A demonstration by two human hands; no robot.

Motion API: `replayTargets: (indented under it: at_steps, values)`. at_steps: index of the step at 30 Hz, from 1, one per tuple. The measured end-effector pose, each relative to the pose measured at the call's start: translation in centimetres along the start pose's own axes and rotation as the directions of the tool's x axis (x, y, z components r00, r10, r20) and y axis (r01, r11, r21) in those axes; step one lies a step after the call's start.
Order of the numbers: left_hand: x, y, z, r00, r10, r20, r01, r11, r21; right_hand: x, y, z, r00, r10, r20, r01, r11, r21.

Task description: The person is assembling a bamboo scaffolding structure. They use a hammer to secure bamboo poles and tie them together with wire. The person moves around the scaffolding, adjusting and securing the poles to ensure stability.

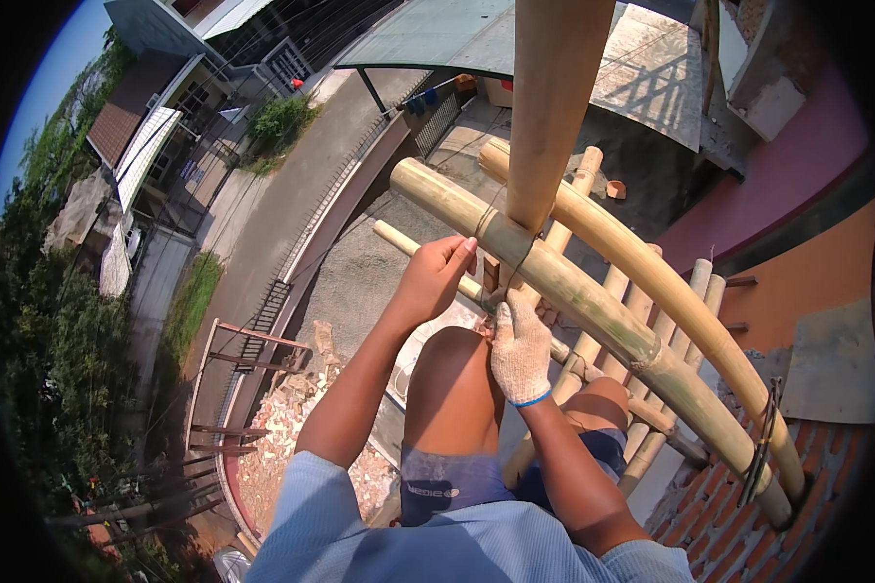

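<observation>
Street [292, 194] runs from lower left up toward top centre, houses with tiled roofs [131, 107] at upper left, trees [58, 340] down the left edge. Rubble pile [292, 428] and metal fence [253, 360] at lower centre-left, grey awning roof [428, 34] at top centre. Brick wall [739, 496] at lower right, orange wall [807, 282] and pink wall [778, 175] above it.

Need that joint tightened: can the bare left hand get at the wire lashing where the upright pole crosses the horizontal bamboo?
Probably yes: the left hand already rests against the horizontal bamboo, beside the wire lashing, with nothing between them.
</observation>
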State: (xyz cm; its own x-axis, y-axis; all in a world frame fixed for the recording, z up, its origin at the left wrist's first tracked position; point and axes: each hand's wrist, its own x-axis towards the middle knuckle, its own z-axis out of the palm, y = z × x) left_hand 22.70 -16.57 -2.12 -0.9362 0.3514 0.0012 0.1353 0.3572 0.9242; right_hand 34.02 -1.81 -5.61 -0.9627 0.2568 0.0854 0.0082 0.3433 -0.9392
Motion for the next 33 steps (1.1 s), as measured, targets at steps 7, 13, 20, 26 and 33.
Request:
replayTargets:
  at_steps: [7,13,20,26,33]
  values:
    - [0.6,-1.4,0.0,0.994,-0.053,0.099,0.059,0.997,-0.057,1.9,0.5,1.4,0.992,0.001,0.129,-0.01,0.998,0.065]
    - [0.2,-2.4,1.4,0.997,0.076,0.009,-0.075,0.991,-0.115,4.2,0.9,3.0,0.985,0.026,0.17,-0.035,0.998,0.047]
    - [-2.0,2.1,0.3,0.992,-0.074,0.102,0.053,0.979,0.197,3.9,0.4,0.7,0.972,-0.215,0.092,0.218,0.975,-0.027]
    - [-2.0,3.7,-2.2,0.987,-0.127,0.102,0.077,0.914,0.398,4.9,-3.4,-0.4,0.956,-0.14,0.259,0.146,0.989,-0.004]
    - [-3.7,-1.5,0.1,0.951,0.307,0.034,-0.306,0.952,-0.016,4.5,-7.5,-2.6,0.916,0.005,0.401,-0.275,0.735,0.62]
